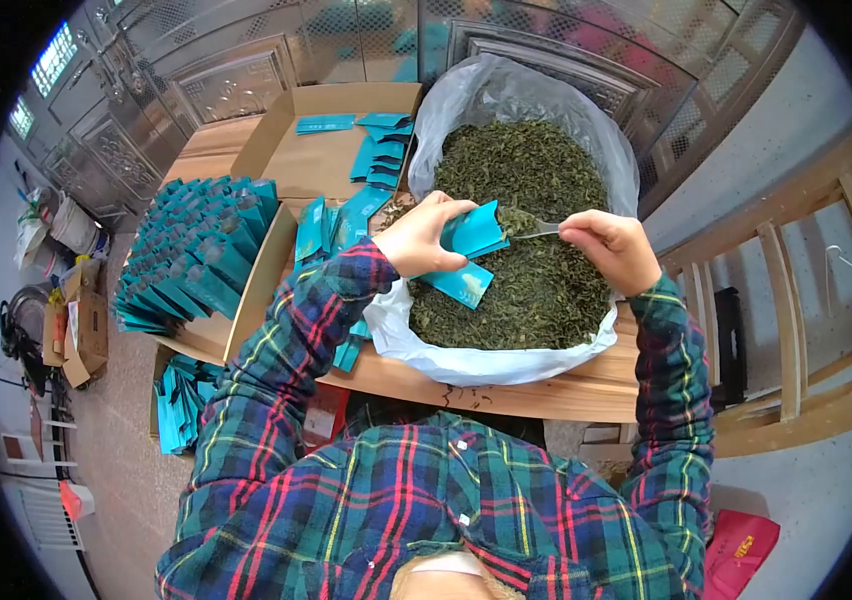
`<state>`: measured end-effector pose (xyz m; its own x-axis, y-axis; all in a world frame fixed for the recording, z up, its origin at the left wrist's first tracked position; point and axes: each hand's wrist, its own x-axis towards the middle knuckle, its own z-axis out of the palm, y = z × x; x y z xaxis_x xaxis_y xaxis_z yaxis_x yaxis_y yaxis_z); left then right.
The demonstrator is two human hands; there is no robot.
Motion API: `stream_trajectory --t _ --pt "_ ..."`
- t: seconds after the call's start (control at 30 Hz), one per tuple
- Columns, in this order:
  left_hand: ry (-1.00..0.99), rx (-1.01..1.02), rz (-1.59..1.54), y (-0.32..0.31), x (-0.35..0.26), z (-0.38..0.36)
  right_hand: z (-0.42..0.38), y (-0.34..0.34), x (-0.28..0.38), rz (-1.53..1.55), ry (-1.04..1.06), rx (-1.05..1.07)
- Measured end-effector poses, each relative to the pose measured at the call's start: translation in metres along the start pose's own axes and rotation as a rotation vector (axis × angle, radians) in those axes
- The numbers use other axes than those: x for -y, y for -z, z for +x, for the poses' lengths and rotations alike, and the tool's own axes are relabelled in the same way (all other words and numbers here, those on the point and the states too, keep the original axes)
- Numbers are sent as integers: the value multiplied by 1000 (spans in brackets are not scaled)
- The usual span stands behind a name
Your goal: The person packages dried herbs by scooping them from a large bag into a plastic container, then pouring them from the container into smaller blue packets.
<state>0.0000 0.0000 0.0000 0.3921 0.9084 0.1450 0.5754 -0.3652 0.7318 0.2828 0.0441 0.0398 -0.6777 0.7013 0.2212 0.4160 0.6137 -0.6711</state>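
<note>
My left hand (424, 236) grips a small teal packet (474, 231) between thumb and fingers, its mouth facing right. A metal spoon (546, 231) is pinched at the handle by my right hand (614, 250), with its bowl close to the packet's mouth and dark leaves on it. Both hands are over a large plastic bag (506, 372) rolled open around a heap of dried tea leaves (536, 300). Just under my left hand, a second teal packet (464, 284) lies over the near left part of the leaves.
Left of the bag, loose teal packets (318, 228) lie on the wooden table (546, 397). A cardboard box (291, 160) behind holds several packets; another box (258, 285) is packed with upright ones. A wooden frame (784, 310) leans at the right.
</note>
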Motion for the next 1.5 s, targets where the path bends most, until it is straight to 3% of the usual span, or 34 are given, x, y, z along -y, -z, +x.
stream_trajectory --t 0.1,0.27,0.4,0.5,0.67,0.77,0.8,0.87,1.13,1.4,1.5 --pt "38 111 77 -2 -5 7 7 3 15 -344 287 66" --pt "-44 75 73 -12 -6 27 18 -4 39 -690 412 167" --pt "-80 -100 -130 -20 -4 27 8 -5 60 -838 472 2" --pt "-98 -178 -243 -26 6 26 0 -1 61 -872 606 -323" --pt "-99 -255 -344 -30 21 19 -7 -3 31 -742 464 -499" --pt "-79 -340 -480 -24 11 0 -4 -30 -19 104 -136 -262" --pt "-79 -337 -478 -23 11 -5 0 -40 -30 106 -137 -264" --pt "-63 -371 -473 -21 12 -12 9 -58 -47 427 -447 -164" --pt "-28 -372 -408 -16 24 -29 41 -61 -83 327 -371 -558" --pt "-10 -375 -255 -9 22 -16 31 -58 -55 -286 -16 -515" --pt "-17 -387 -186 -6 22 -7 22 -46 -39 -247 29 -522"
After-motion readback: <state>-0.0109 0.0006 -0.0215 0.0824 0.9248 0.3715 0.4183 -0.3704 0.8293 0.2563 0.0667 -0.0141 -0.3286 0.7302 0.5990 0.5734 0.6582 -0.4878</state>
